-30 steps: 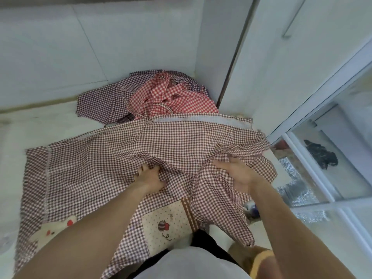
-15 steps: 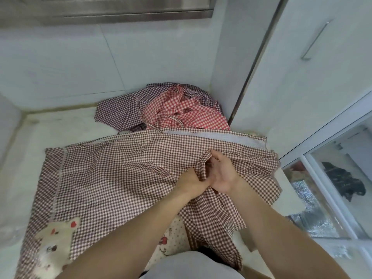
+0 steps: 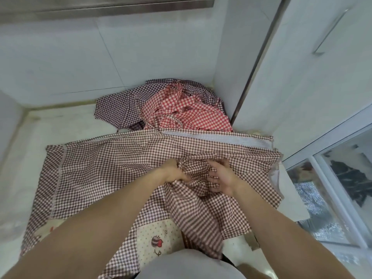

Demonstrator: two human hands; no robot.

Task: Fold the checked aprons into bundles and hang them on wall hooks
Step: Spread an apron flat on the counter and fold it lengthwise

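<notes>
A brown-checked apron (image 3: 112, 170) lies spread across the white counter, its cream pocket patch (image 3: 159, 240) near my body. My left hand (image 3: 173, 173) grips a bunched fold of this apron at its middle. Just to the right, my right hand (image 3: 221, 178) holds the gathered cloth, fingers curled into the folds. A long flap of the same apron hangs down toward me between my forearms. Behind it, in the corner, a red-checked apron (image 3: 181, 111) lies crumpled on a dark purple-checked apron (image 3: 116, 109).
The white counter (image 3: 60, 125) ends at a tiled wall behind and a white cabinet panel (image 3: 302, 87) on the right. A glass window (image 3: 342, 188) runs along the right edge. No wall hooks are in view.
My hands came together at the apron's middle, then parted slightly, bunching the cloth between them. The view tilted upward, showing more wall.
</notes>
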